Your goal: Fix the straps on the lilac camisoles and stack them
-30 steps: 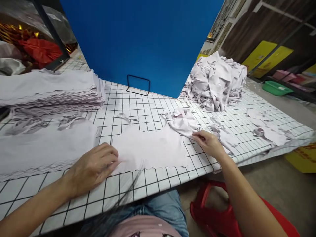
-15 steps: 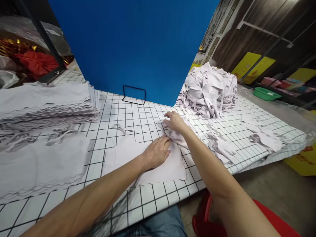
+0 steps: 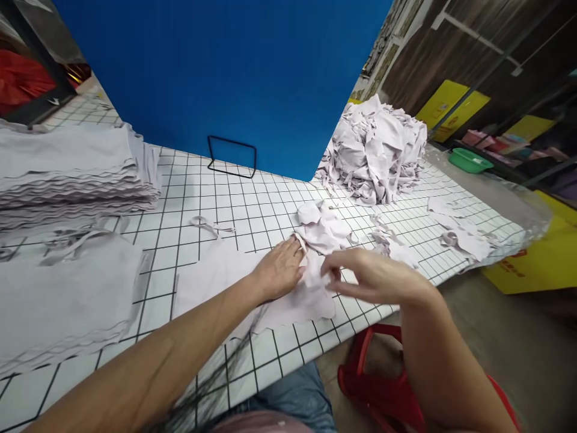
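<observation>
My left hand (image 3: pixel 279 270) lies flat, palm down, on a pale pinkish-white fabric piece (image 3: pixel 207 282) spread on the table. A narrow strip or folded edge of fabric shows by its fingertips. Just to the right, my right hand (image 3: pixel 365 276) has its fingers bent towards the thumb, slightly blurred. Its fingertips meet a loose pale fabric flap (image 3: pixel 312 270) over the right part of the spread piece, and they look closed on it. Beyond both hands is a crumpled fabric scrap (image 3: pixel 322 225).
A stack of pale fabric pieces (image 3: pixel 67 174) lies left, a large scrap heap (image 3: pixel 374 150) at back right. Smaller scraps (image 3: pixel 464 234) lie right. A blue panel (image 3: pixel 225 78) stands behind the checked tabletop (image 3: pixel 189 192), with a black wire frame (image 3: pixel 232 157). A red stool (image 3: pixel 378 373) stands below.
My right hand has come back from the crumpled scrap, towards me and to the right. My left hand stays on the spread fabric. The view has shifted slightly.
</observation>
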Motion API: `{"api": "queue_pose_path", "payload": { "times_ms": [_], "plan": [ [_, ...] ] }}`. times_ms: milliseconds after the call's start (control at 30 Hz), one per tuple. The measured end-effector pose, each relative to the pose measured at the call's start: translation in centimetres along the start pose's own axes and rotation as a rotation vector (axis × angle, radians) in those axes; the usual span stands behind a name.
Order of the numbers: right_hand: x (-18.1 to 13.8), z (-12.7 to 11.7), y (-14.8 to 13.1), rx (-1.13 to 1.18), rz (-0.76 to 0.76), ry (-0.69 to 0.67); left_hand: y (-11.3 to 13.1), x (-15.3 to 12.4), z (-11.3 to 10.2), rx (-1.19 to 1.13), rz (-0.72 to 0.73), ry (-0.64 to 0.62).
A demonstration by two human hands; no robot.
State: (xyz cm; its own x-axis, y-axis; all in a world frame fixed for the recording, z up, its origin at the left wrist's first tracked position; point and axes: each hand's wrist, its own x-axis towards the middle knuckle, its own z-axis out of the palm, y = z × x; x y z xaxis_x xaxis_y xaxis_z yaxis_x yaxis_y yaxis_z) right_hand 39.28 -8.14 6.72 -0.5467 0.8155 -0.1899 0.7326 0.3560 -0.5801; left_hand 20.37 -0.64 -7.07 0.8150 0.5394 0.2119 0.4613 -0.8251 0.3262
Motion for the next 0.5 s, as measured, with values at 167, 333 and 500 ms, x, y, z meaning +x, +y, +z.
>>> {"api": "queue_pose_path", "payload": {
  "times_ms": [167, 333, 500],
  "plan": [
    [-1.5, 2.5, 1.2, 0.195, 0.075, -0.047, 0.0, 0.1, 0.2, 0.028, -0.013, -0.024],
    [2.2, 3.9, 4.9, 0.451, 0.413, 0.313, 0.1, 0.2, 0.2, 0.030, -0.038, -0.050],
    [5.6, 5.0, 7.0, 0.864, 0.435, 0.244, -0.1, 0.2, 0.2, 0.029, -0.018, -0.026]
  ]
}}
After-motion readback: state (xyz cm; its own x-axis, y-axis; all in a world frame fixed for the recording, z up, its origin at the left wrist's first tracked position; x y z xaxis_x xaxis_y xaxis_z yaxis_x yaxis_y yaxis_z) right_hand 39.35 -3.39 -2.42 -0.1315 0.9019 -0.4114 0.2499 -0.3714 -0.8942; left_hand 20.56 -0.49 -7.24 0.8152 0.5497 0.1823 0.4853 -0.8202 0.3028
